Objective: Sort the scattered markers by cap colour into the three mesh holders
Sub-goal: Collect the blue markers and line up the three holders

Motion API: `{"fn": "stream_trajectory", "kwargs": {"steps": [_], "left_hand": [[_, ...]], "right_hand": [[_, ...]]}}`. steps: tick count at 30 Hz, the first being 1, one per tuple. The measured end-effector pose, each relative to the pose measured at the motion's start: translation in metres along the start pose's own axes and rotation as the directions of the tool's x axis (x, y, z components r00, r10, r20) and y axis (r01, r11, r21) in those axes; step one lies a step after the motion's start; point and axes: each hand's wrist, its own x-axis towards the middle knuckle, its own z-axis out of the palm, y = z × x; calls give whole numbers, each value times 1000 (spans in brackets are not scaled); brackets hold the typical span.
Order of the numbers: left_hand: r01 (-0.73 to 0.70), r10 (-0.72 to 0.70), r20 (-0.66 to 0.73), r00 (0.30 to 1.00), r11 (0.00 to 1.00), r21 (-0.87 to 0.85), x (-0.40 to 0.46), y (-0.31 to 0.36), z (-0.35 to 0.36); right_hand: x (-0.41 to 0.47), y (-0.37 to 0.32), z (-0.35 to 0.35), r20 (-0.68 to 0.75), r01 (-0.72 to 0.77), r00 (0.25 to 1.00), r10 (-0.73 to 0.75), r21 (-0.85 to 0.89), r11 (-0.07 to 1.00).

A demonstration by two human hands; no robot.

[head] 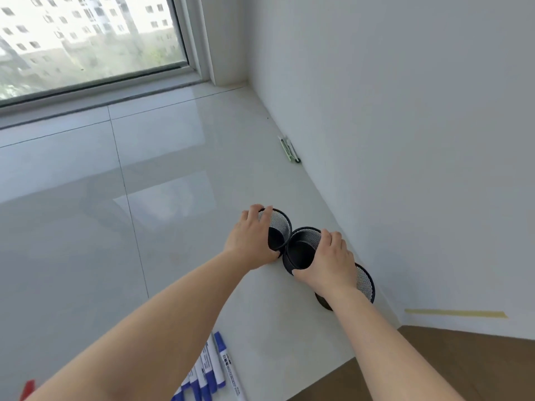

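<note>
Three black mesh holders stand in a row on the white floor near the wall. My left hand (250, 237) grips the far holder (279, 227) by its left side. My right hand (330, 260) grips the middle holder (301, 247), which touches the far one. The near holder (366, 282) is partly hidden behind my right wrist. All holders look empty where I can see inside. Several blue-capped white markers (212, 369) lie in a bunch at the bottom, between my forearms. A red marker cap (27, 389) shows at the bottom left edge.
A white wall (405, 140) runs along the right, close behind the holders. A small green and white object (289, 149) lies by the wall farther back. A window (86, 39) fills the top left. Brown flooring (463, 357) begins at the bottom right, with tape (454, 313) on the wall.
</note>
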Motion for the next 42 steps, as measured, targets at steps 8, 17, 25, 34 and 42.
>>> {"fn": "stream_trajectory", "kwargs": {"steps": [8,17,25,34,42], "left_hand": [[177,-250,-171,953,917,-356,-51,-50,-15],[310,-431,-320,843,878,-366,-169,-176,-58],[466,-549,-348,760,833,-297,-254,-280,-62],[442,-495,-389,777,869,-222,-282,-320,-57],[498,-535,-325,780,845,-194,-287,-320,-59]], "right_hand": [[-10,-50,-5,-118,197,978,-174,232,953],[-56,-193,40,-111,473,877,-467,369,800],[-96,-298,100,-81,481,861,-501,447,754],[-117,-328,125,-109,515,849,-517,395,761],[-123,-323,124,-91,502,861,-501,322,803]]}}
